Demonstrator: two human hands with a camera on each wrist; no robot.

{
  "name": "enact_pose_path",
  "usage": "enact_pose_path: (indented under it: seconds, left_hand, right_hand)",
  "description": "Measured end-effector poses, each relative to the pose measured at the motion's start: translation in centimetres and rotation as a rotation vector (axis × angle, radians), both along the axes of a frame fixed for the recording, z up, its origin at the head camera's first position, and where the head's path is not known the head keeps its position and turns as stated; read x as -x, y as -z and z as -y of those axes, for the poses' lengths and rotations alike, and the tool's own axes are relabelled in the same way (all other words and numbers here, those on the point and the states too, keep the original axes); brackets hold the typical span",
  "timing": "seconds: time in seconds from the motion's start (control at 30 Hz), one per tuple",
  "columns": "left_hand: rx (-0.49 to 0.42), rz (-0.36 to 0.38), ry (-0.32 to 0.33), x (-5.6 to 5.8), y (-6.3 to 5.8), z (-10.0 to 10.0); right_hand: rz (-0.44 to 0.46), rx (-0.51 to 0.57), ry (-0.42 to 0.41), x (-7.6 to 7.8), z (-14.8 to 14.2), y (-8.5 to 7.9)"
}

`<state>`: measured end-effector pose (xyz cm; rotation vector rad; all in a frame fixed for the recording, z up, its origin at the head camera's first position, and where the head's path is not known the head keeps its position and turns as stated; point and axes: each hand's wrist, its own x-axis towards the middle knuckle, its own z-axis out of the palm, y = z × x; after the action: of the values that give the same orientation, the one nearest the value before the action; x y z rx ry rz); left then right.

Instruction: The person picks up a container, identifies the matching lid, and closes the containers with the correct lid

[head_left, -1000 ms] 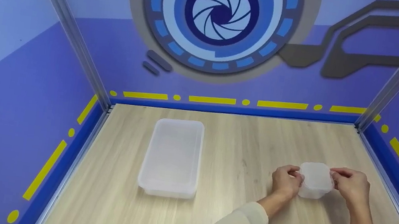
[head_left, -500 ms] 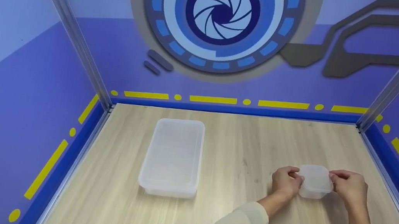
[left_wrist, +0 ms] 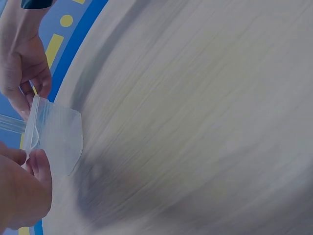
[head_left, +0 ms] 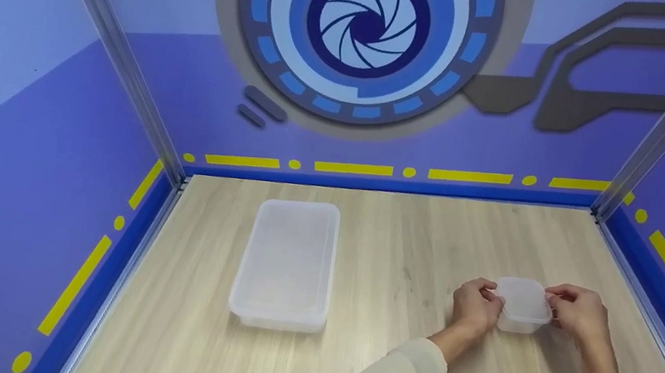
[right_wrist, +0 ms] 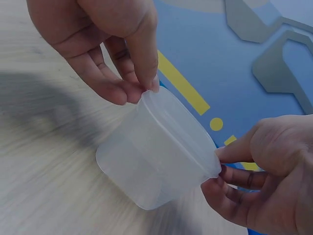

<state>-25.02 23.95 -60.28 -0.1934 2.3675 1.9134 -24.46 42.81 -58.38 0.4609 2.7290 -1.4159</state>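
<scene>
A small square translucent plastic food container (head_left: 519, 325) stands upright on the table at the right, its lid (head_left: 524, 298) over the top. My left hand (head_left: 478, 306) pinches the lid's left edge with thumb and fingers. At the opposite edge, my right hand (head_left: 581, 312) pinches the rim the same way. The right wrist view shows the container (right_wrist: 146, 161) from the side, with left-hand fingertips (right_wrist: 149, 85) and right-hand fingertips (right_wrist: 215, 188) at the lid's corners. No contents are visible through the cloudy walls.
A larger rectangular translucent container (head_left: 288, 261) with its lid on stands on the wooden table (head_left: 398, 274), left of centre. Blue printed panels (head_left: 364, 145) and metal posts (head_left: 128, 67) enclose the table at the back and sides.
The lid has come down slightly, mostly at its far edge, and lies lower over the small container. Both hands have kept their hold, the right shifting slightly left. The larger container has not moved.
</scene>
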Motion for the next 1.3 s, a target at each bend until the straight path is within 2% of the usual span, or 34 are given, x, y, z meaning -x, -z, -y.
enact_pose_path:
  seconds: [0.1, 0.27, 0.4, 0.57, 0.67, 0.8, 1.07, 1.3]
  left_hand:
    - [0.025, -0.028, 0.024, 0.0, 0.2, 0.1]
    - [0.141, -0.119, 0.094, 0.0, 0.5, 0.2]
    - [0.214, -0.159, 0.133, 0.1, 0.5, -0.1]
    - [0.251, -0.186, 0.164, 0.3, 0.5, -0.4]
    - [0.239, -0.172, 0.191, 0.3, 0.4, -0.5]
    - [0.234, -0.174, 0.189, 0.3, 0.2, -0.4]
    - [0.282, -0.193, 0.167, -0.2, 0.4, -0.3]
    - [0.277, -0.21, 0.173, 0.1, 0.3, -0.2]
  right_hand:
    - [0.003, -0.006, -0.029, 0.1, -0.2, -0.1]
    - [-0.014, -0.033, -0.062, -0.1, -0.4, 0.0]
    - [-0.012, -0.048, -0.085, -0.2, -0.8, -0.2]
    - [-0.021, -0.044, -0.087, 0.0, -1.2, -0.1]
    - [-0.014, -0.046, -0.087, 0.0, -1.4, -0.1]
    - [-0.009, -0.037, -0.08, 0.1, -1.3, -0.2]
    - [0.01, -0.014, -0.072, -0.2, -0.8, 0.1]
    - [-0.014, 0.018, -0.055, -0.1, -0.8, 0.1]
